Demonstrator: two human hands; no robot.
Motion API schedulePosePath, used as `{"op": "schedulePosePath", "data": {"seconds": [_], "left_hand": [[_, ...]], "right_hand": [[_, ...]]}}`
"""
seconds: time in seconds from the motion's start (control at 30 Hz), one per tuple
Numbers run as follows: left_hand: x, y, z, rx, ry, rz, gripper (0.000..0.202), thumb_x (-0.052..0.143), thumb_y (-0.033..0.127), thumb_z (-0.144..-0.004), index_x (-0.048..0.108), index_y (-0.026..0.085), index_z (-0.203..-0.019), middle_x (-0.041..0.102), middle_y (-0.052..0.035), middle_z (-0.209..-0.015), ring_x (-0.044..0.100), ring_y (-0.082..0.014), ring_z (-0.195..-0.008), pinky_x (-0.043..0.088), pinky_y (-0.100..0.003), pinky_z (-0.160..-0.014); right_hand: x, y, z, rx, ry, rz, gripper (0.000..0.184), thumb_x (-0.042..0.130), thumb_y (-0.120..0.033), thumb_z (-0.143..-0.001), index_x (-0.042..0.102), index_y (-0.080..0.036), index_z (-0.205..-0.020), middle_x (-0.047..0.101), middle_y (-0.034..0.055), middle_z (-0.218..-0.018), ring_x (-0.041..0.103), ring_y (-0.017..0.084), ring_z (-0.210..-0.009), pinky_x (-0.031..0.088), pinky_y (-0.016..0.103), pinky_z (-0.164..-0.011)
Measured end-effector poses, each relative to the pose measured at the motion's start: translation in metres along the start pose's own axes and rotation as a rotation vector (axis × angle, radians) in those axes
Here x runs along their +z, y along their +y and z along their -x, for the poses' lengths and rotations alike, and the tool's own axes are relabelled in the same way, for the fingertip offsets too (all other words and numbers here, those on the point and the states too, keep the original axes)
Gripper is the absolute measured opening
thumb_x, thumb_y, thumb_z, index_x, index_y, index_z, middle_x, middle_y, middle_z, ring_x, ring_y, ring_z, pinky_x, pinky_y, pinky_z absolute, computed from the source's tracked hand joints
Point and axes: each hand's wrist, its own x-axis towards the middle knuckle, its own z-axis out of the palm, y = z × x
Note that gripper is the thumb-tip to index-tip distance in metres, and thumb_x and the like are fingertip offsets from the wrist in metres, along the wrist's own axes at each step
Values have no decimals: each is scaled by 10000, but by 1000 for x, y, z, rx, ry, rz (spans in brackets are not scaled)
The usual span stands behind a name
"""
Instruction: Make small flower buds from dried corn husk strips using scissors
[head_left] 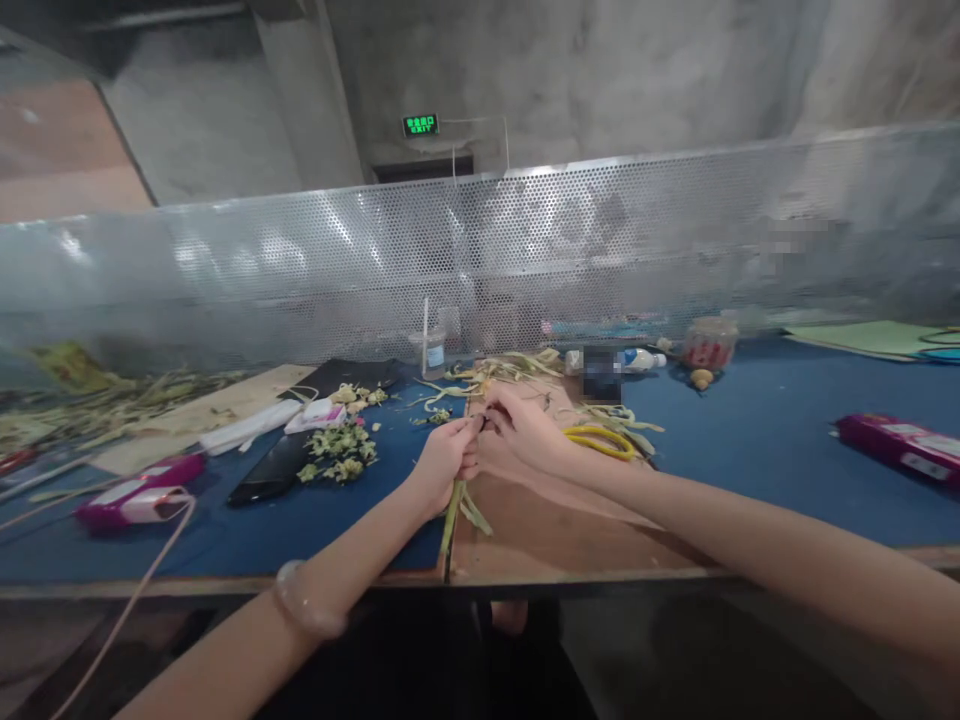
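Observation:
My left hand (448, 462) is closed around a thin green plant stalk (452, 520) that hangs down toward the table's front edge, with a narrow leaf trailing off it. My right hand (521, 430) is pinched at the top of the same stalk, touching the left hand's fingers. Both hands hover over a brown board (555, 530) on the blue table (750, 440). A pale bangle sits on my left wrist. Yellow-handled scissors (600, 441) lie just right of my right hand.
A heap of small green buds (341, 452), a black tray (274, 470), a white packet and pink boxes (139, 497) lie left. Stripped leaves (510, 370), a plastic cup (430, 352), bottles and a pink jar (709, 343) stand behind. A perforated metal screen (525, 250) closes the back.

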Motion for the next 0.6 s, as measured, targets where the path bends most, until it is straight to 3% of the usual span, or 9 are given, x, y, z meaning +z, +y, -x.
{"op": "schedulePosePath", "data": {"seconds": [0.23,0.6], "left_hand": [[6,-1,-1,38,64,-39,331,634,416,-693,446,157,-608,195,113,-460,165,-13,-344,102,-144,-340],[-1,-4,-4,47,79,-76,259,611,350,-718,468,160,-617,222,109,-435,173,-16,-325,96,-145,-335]], "right_hand": [[-5,10,-5,-161,40,102,122,397,-118,-829,508,-170,-835,581,34,-772,511,141,-705,358,227,-656],[-3,11,-4,-196,-5,225,152,408,-124,-831,534,-171,-903,607,78,-873,532,180,-805,364,258,-703]]}}
